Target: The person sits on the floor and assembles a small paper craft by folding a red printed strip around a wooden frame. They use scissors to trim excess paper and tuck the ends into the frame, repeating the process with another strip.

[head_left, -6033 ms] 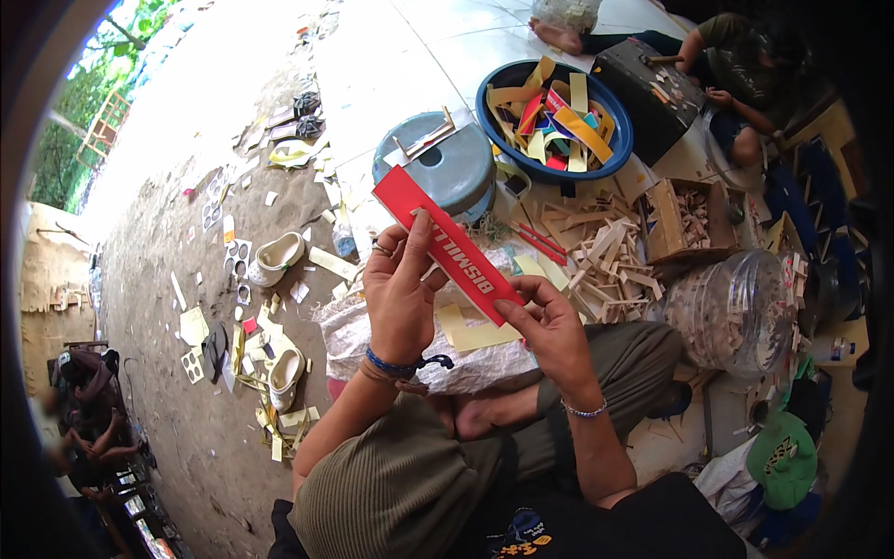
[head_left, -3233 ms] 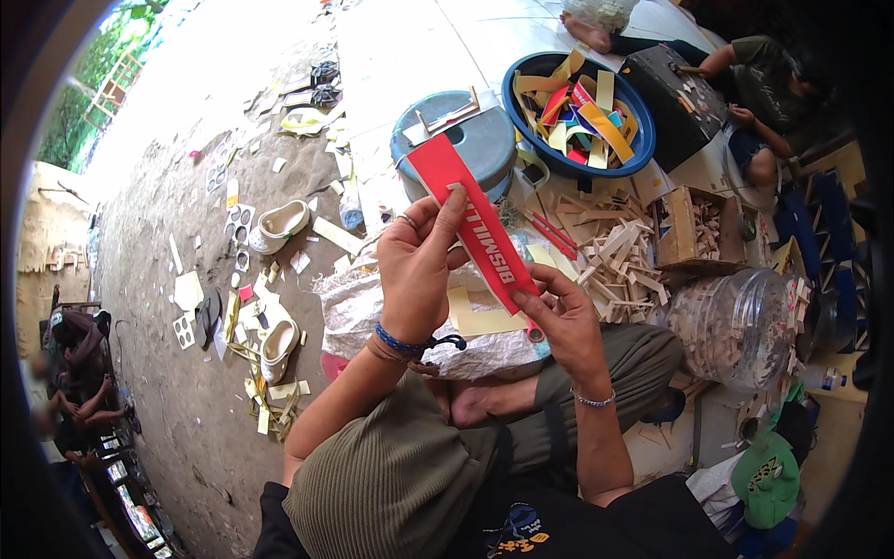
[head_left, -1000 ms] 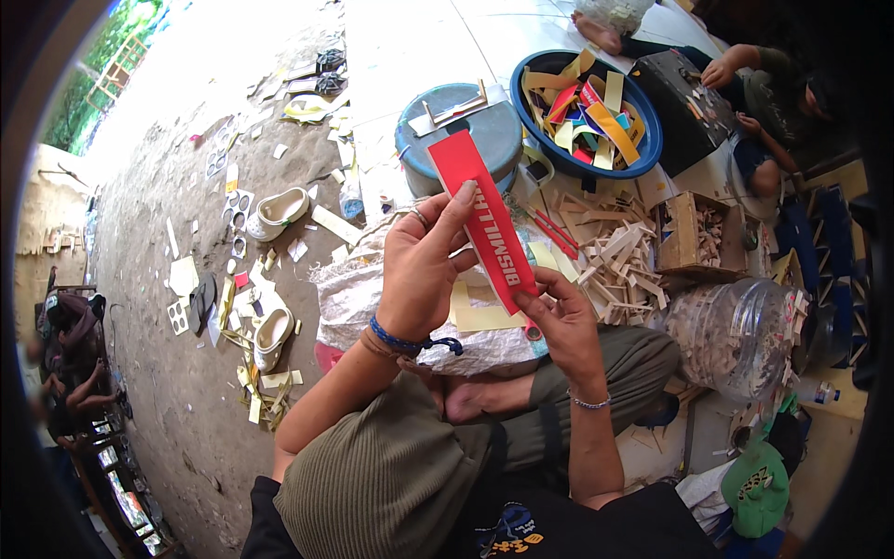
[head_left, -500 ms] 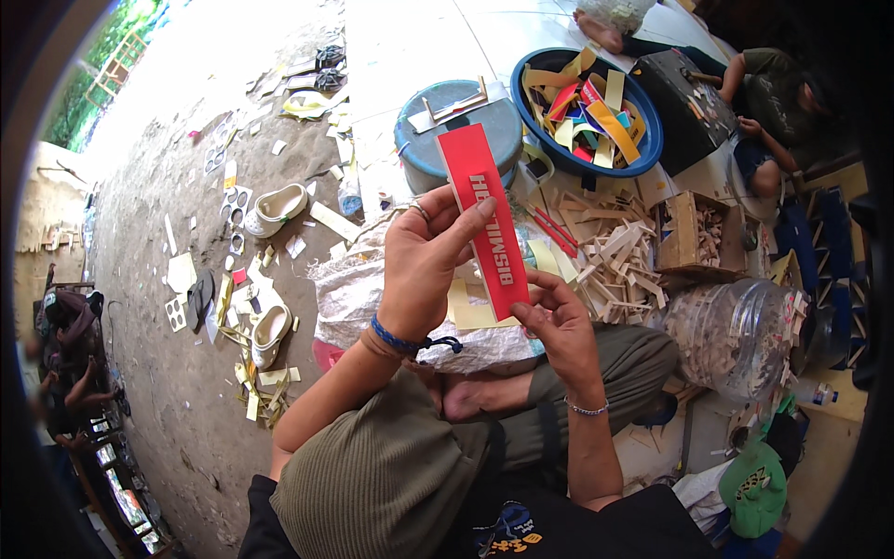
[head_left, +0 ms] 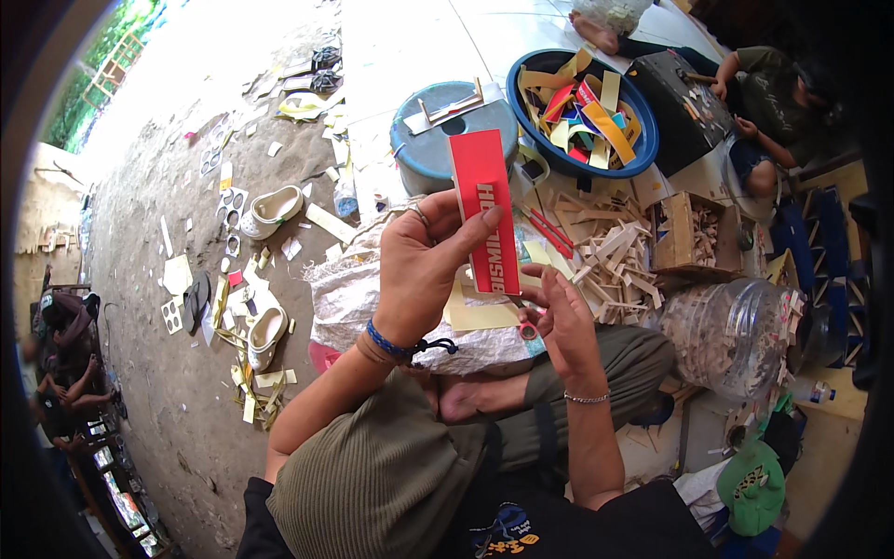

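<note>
1. Fingers of the left hand (head_left: 424,270) pinch a flat, stiff red strip (head_left: 485,210) with white lettering, held upright.
2. The right hand (head_left: 559,321) grips the strip's lower end between thumb and fingertips.
3. Beneath both hands lies a crinkled white woven sack (head_left: 358,298) with a pale yellow sheet (head_left: 475,312).
4. Beyond the left hand sits a round blue-grey tub (head_left: 438,140); beyond the right, a blue basin (head_left: 643,140) of coloured strips.
5. Right of the right hand: pale wooden sticks (head_left: 615,256), a clear ribbed plastic jar (head_left: 736,326).

A single fisheye view looks steeply down from the person's head, close over the lap and both forearms, which enter from the lower edge. It faces forward across littered ground (head_left: 168,307), with straight lines bending near the dark rim.
</note>
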`<action>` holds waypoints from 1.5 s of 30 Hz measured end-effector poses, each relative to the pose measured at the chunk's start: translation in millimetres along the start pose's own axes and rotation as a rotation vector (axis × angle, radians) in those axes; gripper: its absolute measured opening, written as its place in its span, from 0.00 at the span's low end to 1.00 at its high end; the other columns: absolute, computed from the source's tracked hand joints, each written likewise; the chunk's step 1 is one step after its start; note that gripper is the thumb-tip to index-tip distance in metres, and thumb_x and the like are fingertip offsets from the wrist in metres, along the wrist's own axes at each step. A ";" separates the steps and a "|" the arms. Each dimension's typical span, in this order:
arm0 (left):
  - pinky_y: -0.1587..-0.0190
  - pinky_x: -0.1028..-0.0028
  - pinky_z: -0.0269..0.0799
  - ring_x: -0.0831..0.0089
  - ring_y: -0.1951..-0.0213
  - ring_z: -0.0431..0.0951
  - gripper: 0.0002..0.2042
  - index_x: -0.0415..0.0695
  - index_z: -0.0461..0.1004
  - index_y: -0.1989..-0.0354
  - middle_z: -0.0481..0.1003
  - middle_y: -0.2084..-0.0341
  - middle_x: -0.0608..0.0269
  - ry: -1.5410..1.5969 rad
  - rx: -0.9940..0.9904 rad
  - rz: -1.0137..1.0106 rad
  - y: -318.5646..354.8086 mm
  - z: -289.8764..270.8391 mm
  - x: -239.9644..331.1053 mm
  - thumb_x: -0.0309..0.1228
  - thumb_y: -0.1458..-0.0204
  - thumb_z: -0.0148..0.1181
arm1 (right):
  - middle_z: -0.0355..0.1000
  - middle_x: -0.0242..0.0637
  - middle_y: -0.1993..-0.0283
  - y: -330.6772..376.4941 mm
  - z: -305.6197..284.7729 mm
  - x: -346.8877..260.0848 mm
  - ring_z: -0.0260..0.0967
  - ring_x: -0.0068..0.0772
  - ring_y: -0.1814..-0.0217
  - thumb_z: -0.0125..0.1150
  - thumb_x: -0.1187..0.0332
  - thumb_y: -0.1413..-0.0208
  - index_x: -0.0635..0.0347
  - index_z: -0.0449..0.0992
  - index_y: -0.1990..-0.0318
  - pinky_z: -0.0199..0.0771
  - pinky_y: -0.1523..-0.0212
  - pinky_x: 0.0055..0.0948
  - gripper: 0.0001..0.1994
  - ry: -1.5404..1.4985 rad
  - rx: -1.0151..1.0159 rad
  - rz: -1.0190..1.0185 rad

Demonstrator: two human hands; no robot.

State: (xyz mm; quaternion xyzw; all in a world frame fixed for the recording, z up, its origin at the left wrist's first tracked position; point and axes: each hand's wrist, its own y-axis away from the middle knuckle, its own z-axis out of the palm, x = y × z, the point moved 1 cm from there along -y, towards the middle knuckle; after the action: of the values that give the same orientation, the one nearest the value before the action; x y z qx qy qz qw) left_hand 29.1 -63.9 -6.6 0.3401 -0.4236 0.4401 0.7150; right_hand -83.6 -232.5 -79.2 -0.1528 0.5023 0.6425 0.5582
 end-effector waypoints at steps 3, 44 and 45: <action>0.52 0.77 0.79 0.79 0.56 0.82 0.15 0.33 0.76 0.47 0.83 0.56 0.58 0.016 0.013 -0.013 -0.8 -0.9 0.5 0.26 0.40 0.68 | 0.79 0.38 0.50 -1.4 6.0 -7.8 0.70 0.17 0.58 0.51 0.49 0.27 0.60 0.73 0.44 0.69 0.60 0.17 0.22 0.153 -0.009 -0.123; 0.49 0.76 0.78 0.77 0.52 0.81 0.20 0.35 0.69 0.40 0.81 0.53 0.58 -0.071 -0.213 -0.092 1.6 4.2 -3.5 0.28 0.37 0.65 | 0.81 0.33 0.57 3.5 47.2 -30.5 0.74 0.12 0.64 0.71 0.66 0.38 0.63 0.80 0.51 0.75 0.63 0.16 0.13 0.151 0.002 -0.337; 0.49 0.76 0.78 0.78 0.52 0.81 0.18 0.35 0.71 0.41 0.81 0.53 0.59 -0.092 -0.217 -0.117 1.8 4.7 -5.9 0.29 0.36 0.64 | 0.81 0.32 0.57 3.1 45.9 -30.4 0.74 0.13 0.63 0.71 0.66 0.39 0.63 0.80 0.51 0.74 0.63 0.17 0.13 0.161 0.007 -0.335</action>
State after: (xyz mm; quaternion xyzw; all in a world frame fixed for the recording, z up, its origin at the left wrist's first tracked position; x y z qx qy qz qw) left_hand 24.5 -69.2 -9.9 0.3046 -0.4806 0.3330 0.7519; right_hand -59.5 -211.8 -34.2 -0.2834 0.5149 0.5245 0.6160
